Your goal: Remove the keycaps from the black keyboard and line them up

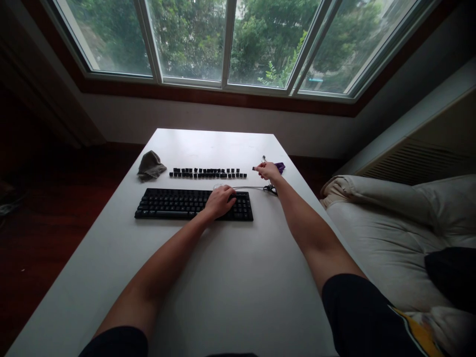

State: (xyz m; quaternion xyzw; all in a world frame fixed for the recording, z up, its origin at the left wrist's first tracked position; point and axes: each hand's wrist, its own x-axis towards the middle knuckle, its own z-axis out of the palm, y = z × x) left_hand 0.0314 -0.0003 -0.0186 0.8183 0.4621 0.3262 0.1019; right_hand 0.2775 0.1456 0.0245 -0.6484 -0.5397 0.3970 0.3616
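A black keyboard (171, 203) lies on the white table, its right part partly hidden under my left hand (220, 201). That hand rests palm down across the keys, its fingers reaching the far edge and its thumb apart. Something clear and thin (217, 187) shows beside its fingertips, too small to name. My right hand (268, 171) is raised to the right of the loose keycaps (208, 173), pinching a small black keycap (254, 168). Several such keycaps stand in two rows behind the keyboard. A small shiny piece (264, 158) shows just beyond my right hand.
A crumpled grey cloth (150, 166) sits on the table's left side. Purple cloth (280, 168) lies behind my right hand, and a bundled black cable (269, 188) below it. A pale sofa (379, 238) stands right of the table (208, 287); windows are ahead.
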